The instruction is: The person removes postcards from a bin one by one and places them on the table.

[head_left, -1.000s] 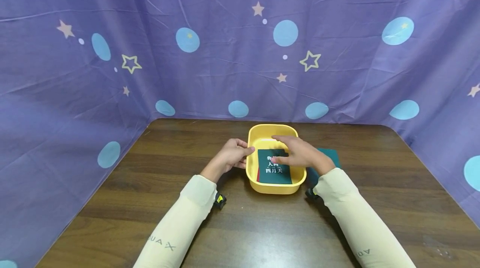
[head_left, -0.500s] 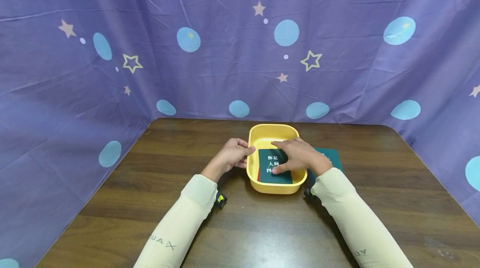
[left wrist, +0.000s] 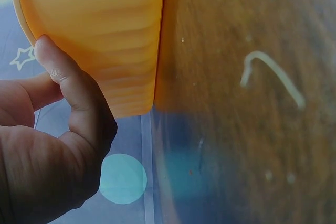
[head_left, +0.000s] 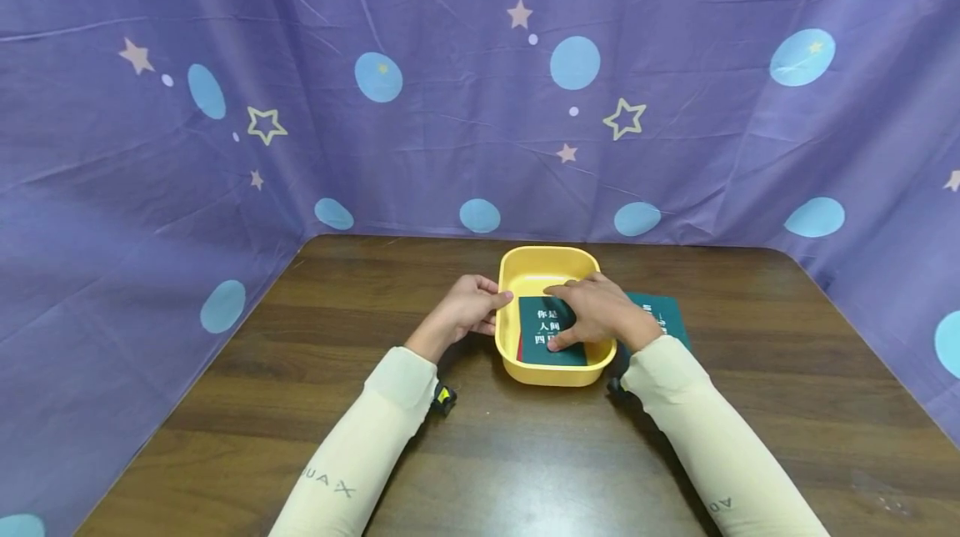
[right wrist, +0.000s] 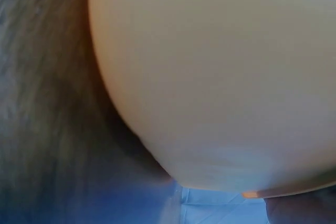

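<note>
A yellow plastic basin (head_left: 558, 374) stands on the table in the head view. My left hand (head_left: 468, 308) pinches its left rim, with the thumb over the edge and the fingers outside; the left wrist view shows this hand (left wrist: 68, 129) against the basin's wall (left wrist: 118, 40). Inside the basin lies a dark green book (head_left: 534, 353) with white Chinese characters, and a strip of red shows at its left edge. My right hand (head_left: 600, 310) reaches over the right rim with spread fingers, its thumb overlapping the cover. The right wrist view is mostly filled by the basin's outer wall (right wrist: 210, 87).
Another dark green book (head_left: 667, 316) with white print lies on the table just right of the basin, partly hidden under the right forearm. The brown wooden table (head_left: 337, 303) meets a purple curtain (head_left: 450, 145) with stars at its back and left.
My right hand has come down closer to the book in the basin and its thumb has moved lower over the cover. The left hand keeps its hold on the rim.
</note>
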Demonstrator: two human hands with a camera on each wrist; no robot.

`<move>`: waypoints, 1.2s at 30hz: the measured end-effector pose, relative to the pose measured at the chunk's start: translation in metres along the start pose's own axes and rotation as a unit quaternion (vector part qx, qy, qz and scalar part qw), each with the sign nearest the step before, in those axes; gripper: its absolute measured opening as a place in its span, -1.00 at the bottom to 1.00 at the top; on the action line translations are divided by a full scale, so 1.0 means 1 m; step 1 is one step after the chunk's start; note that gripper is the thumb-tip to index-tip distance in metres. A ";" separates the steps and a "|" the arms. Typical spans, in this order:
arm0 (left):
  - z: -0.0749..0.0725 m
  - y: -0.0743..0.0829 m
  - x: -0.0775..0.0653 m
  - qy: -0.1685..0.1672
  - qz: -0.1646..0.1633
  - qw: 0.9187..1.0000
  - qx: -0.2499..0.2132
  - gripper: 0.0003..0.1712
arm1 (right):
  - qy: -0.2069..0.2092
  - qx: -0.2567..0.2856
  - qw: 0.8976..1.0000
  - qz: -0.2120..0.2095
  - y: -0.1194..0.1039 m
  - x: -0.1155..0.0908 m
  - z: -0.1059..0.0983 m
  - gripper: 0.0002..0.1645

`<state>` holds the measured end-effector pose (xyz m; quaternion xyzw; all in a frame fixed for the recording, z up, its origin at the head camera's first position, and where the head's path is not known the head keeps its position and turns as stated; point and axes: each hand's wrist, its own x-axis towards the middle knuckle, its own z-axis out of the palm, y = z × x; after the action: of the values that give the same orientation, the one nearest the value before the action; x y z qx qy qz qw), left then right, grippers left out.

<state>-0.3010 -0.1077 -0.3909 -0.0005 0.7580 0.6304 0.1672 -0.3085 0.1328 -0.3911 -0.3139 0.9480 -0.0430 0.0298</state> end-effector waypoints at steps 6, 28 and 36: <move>0.000 0.000 0.000 0.000 0.001 1.000 0.000 -0.66 | -0.006 0.005 1.000 0.002 0.000 -0.001 0.001 0.17; 0.001 0.004 -0.004 -0.004 -0.002 1.000 -0.002 -0.66 | 0.064 -0.012 0.998 -0.013 -0.001 -0.003 0.001 0.17; 0.000 0.003 -0.004 -0.003 -0.003 1.000 0.000 -0.65 | 0.062 0.062 0.996 0.012 0.001 0.000 0.001 0.06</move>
<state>-0.2983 -0.1078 -0.3870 -0.0011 0.7576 0.6299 0.1710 -0.3088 0.1342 -0.3925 -0.2964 0.9473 -0.1208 -0.0093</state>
